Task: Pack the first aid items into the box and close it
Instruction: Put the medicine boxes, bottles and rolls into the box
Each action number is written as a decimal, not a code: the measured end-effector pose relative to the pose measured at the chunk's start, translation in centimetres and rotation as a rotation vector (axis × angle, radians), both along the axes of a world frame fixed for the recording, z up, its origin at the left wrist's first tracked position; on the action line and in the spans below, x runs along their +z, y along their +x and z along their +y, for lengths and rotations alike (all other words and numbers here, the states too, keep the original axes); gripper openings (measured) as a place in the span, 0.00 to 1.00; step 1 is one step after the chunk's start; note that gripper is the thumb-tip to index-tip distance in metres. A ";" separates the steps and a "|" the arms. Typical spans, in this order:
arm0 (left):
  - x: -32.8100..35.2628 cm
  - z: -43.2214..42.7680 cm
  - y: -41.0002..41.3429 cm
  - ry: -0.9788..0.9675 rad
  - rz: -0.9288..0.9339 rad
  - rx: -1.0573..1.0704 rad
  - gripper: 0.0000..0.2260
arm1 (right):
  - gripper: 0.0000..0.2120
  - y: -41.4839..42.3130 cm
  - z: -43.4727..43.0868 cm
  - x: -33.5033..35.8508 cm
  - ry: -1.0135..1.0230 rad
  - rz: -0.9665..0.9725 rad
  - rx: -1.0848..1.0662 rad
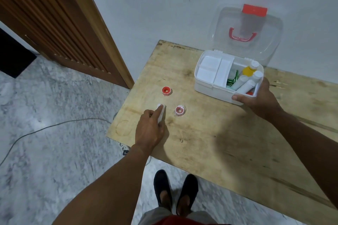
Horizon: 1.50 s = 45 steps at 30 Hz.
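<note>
A white first aid box [212, 88] stands open on the wooden table [228, 133], its clear lid [247, 33] with red handle and latch leaning against the wall. Inside lie white tubes [246, 83], a yellow-capped bottle [247, 71], green packets and a white tray. My right hand [259, 98] grips the box's near right corner. My left hand [150, 129] is closed around a small white tube [161, 112] lying on the table. Two tape rolls lie nearby: a red one [166, 91] and a pink, wrapped one [179, 110].
The table's left edge drops to a marbled floor [54, 124] with a grey cable [45, 128]. A wooden door [60, 23] stands at the left. My feet in dark shoes [175, 192] are below the table's near edge.
</note>
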<state>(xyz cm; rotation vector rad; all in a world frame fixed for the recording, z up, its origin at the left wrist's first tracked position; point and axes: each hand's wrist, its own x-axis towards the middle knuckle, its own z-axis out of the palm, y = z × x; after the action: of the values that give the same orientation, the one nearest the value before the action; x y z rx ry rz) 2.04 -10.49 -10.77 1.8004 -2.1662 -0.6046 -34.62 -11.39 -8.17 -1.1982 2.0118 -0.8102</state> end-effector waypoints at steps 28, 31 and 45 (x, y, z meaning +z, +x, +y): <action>12.7 -12.2 -20.7 0.109 0.223 -0.287 0.30 | 0.62 -0.7 0.3 -0.3 -0.075 -0.154 -0.024; 11.7 -13.1 -22.0 0.193 0.128 -0.317 0.30 | 0.59 -0.4 0.5 0.0 -0.098 -0.127 -0.013; 10.0 -14.8 -22.2 0.311 -0.016 -0.311 0.38 | 0.57 -0.1 0.4 0.8 -0.173 -0.023 0.045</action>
<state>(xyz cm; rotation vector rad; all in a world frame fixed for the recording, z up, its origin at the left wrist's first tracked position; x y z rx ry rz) -20.15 -25.30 -0.81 1.6130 -2.4990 -1.0511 -34.72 -10.94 -7.38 -1.3189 1.9210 -0.9876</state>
